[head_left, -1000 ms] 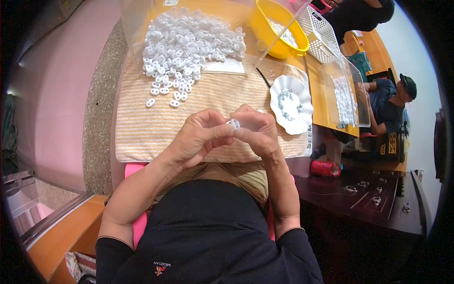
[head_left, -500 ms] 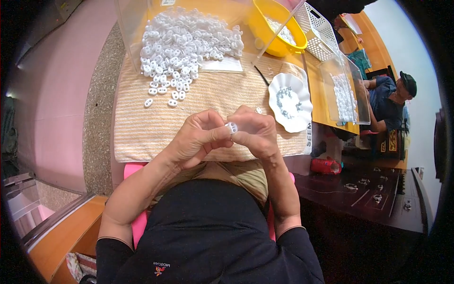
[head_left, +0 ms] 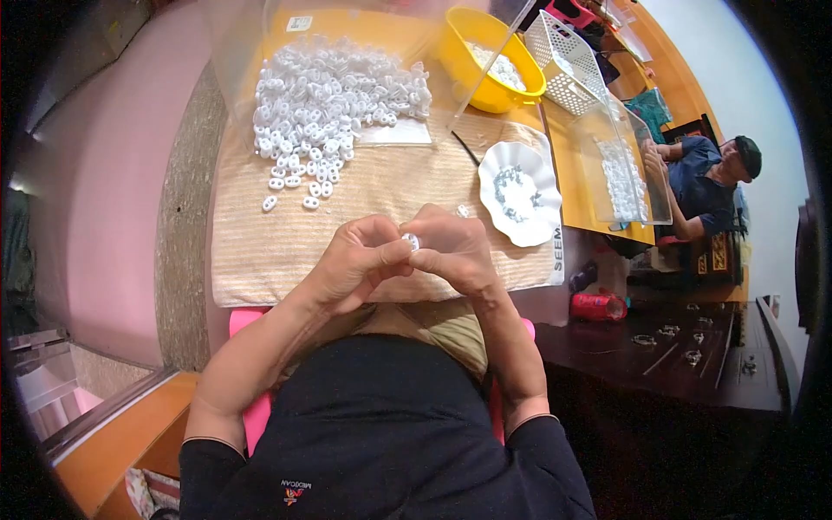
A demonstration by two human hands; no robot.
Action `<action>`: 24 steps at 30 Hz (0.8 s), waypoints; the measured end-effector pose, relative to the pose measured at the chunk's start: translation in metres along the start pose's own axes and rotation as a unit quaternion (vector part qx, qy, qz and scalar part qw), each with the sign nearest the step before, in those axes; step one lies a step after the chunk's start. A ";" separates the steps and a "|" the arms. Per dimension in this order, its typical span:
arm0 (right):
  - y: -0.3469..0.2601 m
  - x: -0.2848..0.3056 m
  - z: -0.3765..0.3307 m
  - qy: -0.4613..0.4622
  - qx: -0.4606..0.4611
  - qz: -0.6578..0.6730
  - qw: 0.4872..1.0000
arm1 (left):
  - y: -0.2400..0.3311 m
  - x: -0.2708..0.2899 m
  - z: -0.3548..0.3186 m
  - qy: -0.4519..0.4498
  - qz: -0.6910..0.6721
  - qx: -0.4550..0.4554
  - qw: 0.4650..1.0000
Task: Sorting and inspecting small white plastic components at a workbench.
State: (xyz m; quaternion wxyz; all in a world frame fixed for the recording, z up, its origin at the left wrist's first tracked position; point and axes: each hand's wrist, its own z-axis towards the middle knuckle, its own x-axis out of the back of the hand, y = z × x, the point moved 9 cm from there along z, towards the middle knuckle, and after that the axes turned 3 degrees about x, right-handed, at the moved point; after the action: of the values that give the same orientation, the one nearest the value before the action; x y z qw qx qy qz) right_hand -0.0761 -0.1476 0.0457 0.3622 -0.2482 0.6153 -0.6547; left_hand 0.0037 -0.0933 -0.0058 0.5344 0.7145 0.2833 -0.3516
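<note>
Both hands meet over the near edge of the striped cloth [head_left: 381,199] on the worktop. The left hand [head_left: 360,260] and right hand [head_left: 455,251] have their fingers pinched together on one small white ring [head_left: 411,241] held between them. A heap of white rings [head_left: 334,91] lies farther up the cloth. A white scalloped dish [head_left: 520,192] sits to the right, a yellow bowl [head_left: 490,56] beyond it.

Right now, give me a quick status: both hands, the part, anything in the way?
Left hand and right hand together, pinching one small white piece. Held over striped cloth. Pile of white pieces ahead, white dish to the right. Nothing blocking.
</note>
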 end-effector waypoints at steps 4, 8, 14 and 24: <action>0.001 -0.001 0.001 -0.006 -0.055 -0.012 0.998 | -0.002 0.003 0.001 0.007 0.002 0.015 1.000; 0.002 0.002 0.000 -0.015 -0.043 0.017 0.999 | -0.002 0.004 0.001 0.010 0.014 0.027 0.999; -0.015 0.034 0.002 0.122 0.023 -0.088 0.988 | -0.005 0.009 0.003 0.036 -0.026 0.021 0.999; -0.157 0.118 0.019 0.426 0.319 -0.320 0.784 | -0.001 0.019 0.001 0.083 -0.014 0.001 0.996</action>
State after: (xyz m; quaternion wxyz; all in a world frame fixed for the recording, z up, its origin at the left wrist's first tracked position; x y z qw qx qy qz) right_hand -0.1605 -0.2546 0.1881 -0.1089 0.0032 0.3483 -0.9310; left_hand 0.0144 -0.0940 -0.0222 0.5033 0.7376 0.3364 -0.2991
